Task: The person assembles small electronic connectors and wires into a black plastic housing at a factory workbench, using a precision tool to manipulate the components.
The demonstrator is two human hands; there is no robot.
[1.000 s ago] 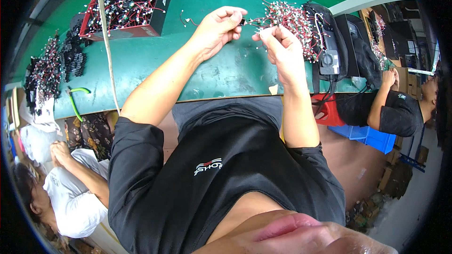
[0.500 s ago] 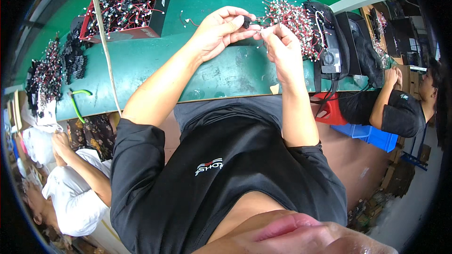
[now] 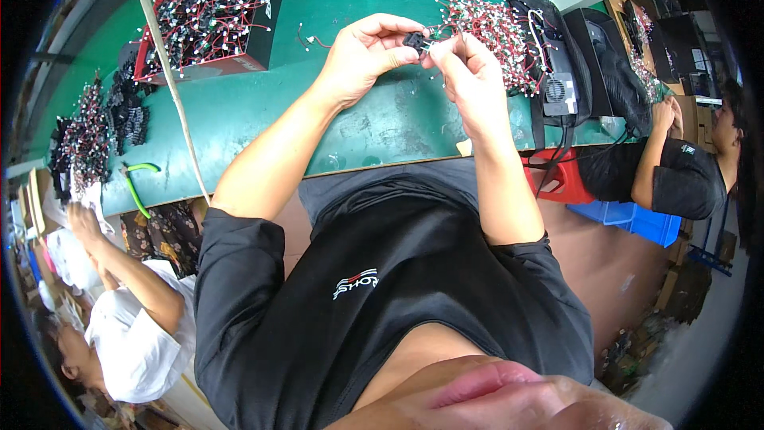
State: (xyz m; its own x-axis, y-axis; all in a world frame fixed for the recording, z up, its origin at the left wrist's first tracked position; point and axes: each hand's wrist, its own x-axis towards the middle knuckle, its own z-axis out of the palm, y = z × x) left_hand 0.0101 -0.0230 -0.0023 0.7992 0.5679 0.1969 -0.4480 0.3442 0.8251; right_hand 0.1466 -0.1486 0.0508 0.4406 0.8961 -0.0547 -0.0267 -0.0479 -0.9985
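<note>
My left hand (image 3: 368, 57) pinches a small black plastic part (image 3: 415, 42) between thumb and fingers, above the green table (image 3: 263, 123). Right up against it, my right hand (image 3: 474, 72) is closed in a pinch on a thin wire (image 3: 430, 48) at the part's right side. Whether the wire's end sits inside the part is too small to tell. Just beyond my right hand lies a heap of red and black wires with white connectors (image 3: 489, 28). One loose wire (image 3: 312, 38) lies to the left of my left hand.
A red box (image 3: 259, 60) full of wired connectors stands far left, near a pole (image 3: 171, 72). Further left are black parts (image 3: 127, 115), another wire heap (image 3: 83, 139) and green-handled pliers (image 3: 139, 183). A black bag (image 3: 561, 72) is at right. Co-workers sit on both sides.
My left hand has turned slightly, showing more of the black part, while both hands stay close together. The left co-worker's hands have risen. The view has shifted a little.
</note>
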